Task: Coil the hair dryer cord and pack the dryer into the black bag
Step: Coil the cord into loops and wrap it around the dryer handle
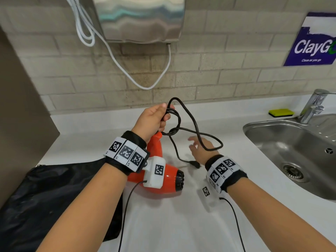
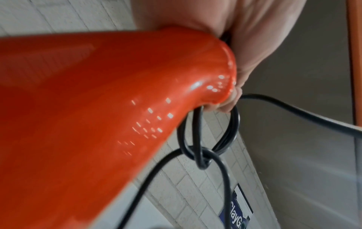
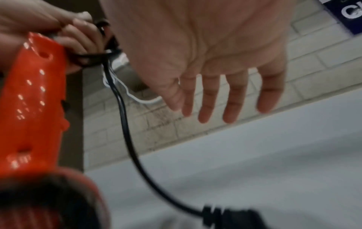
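Observation:
The orange hair dryer hangs nozzle-down just above the white counter, held by the end of its handle. My left hand grips that handle end together with several loops of the black cord. A long loop of cord trails right over the back of my right hand, whose fingers are spread and straight, holding nothing. The plug dangles near the counter, also seen in the right wrist view as the plug. The black bag lies flat at the left.
A steel sink with a tap is set into the counter at the right, a yellow sponge behind it. A metal hand dryer with a white cable hangs on the tiled wall.

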